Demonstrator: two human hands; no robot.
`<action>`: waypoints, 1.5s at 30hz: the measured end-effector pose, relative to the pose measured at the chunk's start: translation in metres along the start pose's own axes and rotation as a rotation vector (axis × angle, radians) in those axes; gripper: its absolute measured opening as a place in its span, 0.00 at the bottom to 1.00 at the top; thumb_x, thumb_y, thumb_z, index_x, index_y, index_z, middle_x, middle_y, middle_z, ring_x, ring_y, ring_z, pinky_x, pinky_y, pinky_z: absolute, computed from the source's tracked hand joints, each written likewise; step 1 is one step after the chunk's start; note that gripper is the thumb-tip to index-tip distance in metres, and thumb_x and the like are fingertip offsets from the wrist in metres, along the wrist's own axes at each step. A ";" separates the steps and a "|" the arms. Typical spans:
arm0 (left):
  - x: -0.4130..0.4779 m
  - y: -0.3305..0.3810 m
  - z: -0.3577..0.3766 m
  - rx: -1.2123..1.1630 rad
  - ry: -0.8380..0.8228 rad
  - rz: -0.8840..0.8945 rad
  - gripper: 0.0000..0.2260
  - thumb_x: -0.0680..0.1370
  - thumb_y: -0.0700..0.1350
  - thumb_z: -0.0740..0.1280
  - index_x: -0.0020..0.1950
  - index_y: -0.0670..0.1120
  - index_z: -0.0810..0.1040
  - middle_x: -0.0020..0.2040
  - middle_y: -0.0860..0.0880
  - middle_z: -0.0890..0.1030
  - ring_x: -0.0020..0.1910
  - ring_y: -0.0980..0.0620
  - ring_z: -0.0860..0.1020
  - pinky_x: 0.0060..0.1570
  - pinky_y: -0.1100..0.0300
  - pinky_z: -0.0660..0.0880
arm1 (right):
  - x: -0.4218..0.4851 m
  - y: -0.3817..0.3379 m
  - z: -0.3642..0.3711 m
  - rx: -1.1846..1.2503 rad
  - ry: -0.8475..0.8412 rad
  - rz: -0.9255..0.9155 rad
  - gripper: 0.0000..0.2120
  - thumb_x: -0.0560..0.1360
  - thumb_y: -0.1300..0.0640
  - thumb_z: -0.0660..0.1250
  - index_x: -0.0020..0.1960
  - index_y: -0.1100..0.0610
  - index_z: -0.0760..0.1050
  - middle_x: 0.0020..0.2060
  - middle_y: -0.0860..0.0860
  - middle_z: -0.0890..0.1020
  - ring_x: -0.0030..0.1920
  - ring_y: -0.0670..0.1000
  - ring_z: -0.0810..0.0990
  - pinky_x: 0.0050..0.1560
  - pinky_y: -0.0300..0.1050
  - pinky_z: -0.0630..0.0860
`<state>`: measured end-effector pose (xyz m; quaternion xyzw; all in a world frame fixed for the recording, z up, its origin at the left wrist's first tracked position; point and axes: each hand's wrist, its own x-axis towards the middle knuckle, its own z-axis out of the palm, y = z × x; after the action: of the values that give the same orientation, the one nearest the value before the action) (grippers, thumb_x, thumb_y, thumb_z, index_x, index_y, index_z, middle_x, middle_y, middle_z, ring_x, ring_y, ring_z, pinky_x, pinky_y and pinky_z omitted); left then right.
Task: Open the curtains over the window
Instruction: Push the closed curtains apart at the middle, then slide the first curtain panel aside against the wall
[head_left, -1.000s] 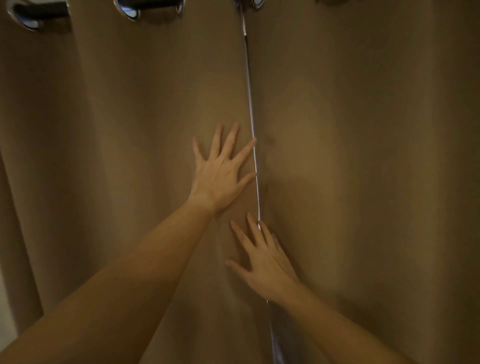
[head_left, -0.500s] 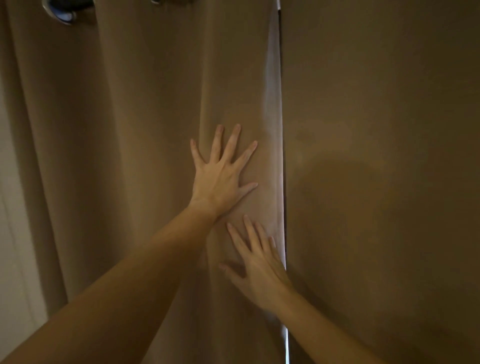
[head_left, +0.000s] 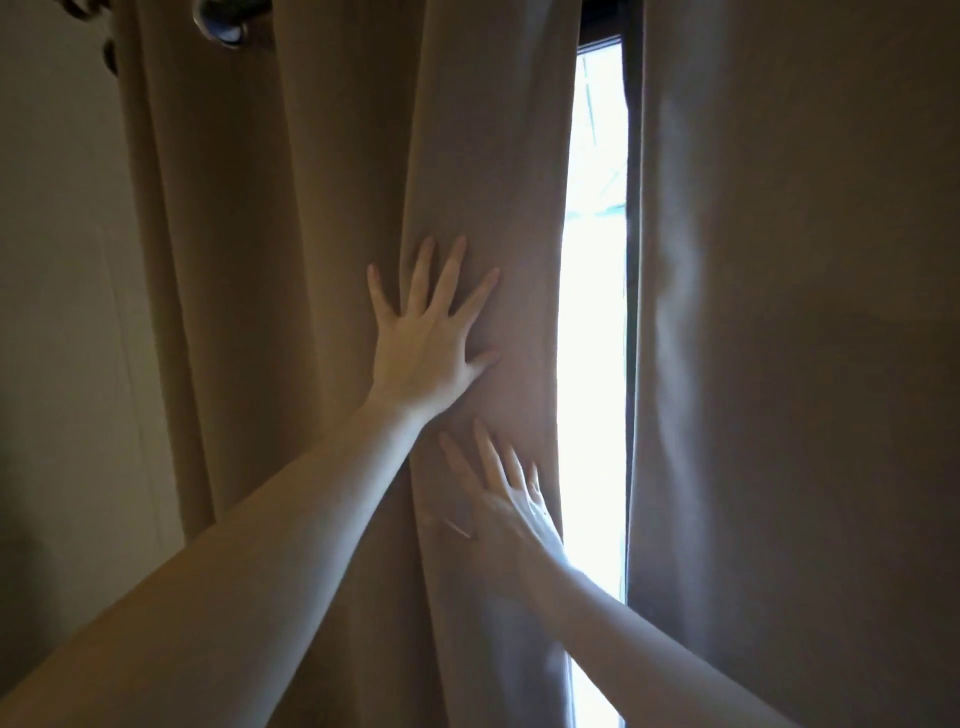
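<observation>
Two tan curtains hang in front of me. The left curtain (head_left: 311, 260) is bunched into folds and the right curtain (head_left: 805, 312) hangs flat. Between them a narrow bright strip of window (head_left: 595, 312) shows. My left hand (head_left: 431, 338) lies flat on the left curtain near its inner edge, fingers spread. My right hand (head_left: 498, 509) presses flat on the same curtain just below it, fingertips at the edge beside the gap. Neither hand grips the cloth.
A pale wall (head_left: 57, 312) stands left of the curtains. A metal eyelet (head_left: 221, 26) sits at the top of the left curtain. A dark window frame (head_left: 631, 156) runs down the gap's right side.
The left curtain has slid to the left under both hands. The thin slit of light has widened into a bright strip of window, and the wall has come into view at the left.
</observation>
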<state>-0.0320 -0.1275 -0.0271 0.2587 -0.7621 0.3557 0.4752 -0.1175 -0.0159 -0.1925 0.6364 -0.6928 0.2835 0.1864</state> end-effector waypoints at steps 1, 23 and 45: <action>-0.002 -0.006 0.002 0.014 0.000 -0.003 0.43 0.79 0.73 0.68 0.90 0.62 0.57 0.92 0.47 0.51 0.90 0.38 0.50 0.80 0.19 0.55 | 0.004 -0.005 0.003 0.017 -0.006 -0.009 0.44 0.75 0.20 0.33 0.87 0.38 0.38 0.88 0.52 0.43 0.86 0.62 0.46 0.83 0.72 0.52; -0.043 -0.234 0.083 0.219 0.004 -0.042 0.40 0.80 0.69 0.69 0.89 0.61 0.59 0.92 0.46 0.50 0.91 0.37 0.48 0.78 0.15 0.51 | 0.164 -0.142 0.144 0.181 -0.030 -0.152 0.40 0.80 0.25 0.50 0.86 0.34 0.37 0.88 0.49 0.38 0.87 0.60 0.40 0.82 0.72 0.49; -0.083 -0.397 0.149 0.332 -0.032 -0.139 0.38 0.82 0.66 0.68 0.89 0.63 0.56 0.92 0.49 0.47 0.91 0.37 0.45 0.73 0.13 0.57 | 0.281 -0.240 0.258 0.204 -0.063 -0.231 0.42 0.83 0.30 0.58 0.87 0.36 0.37 0.88 0.49 0.37 0.86 0.59 0.38 0.81 0.76 0.46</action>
<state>0.2126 -0.4834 -0.0293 0.3914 -0.6806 0.4386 0.4373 0.1117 -0.4033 -0.1795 0.7361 -0.5880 0.3089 0.1301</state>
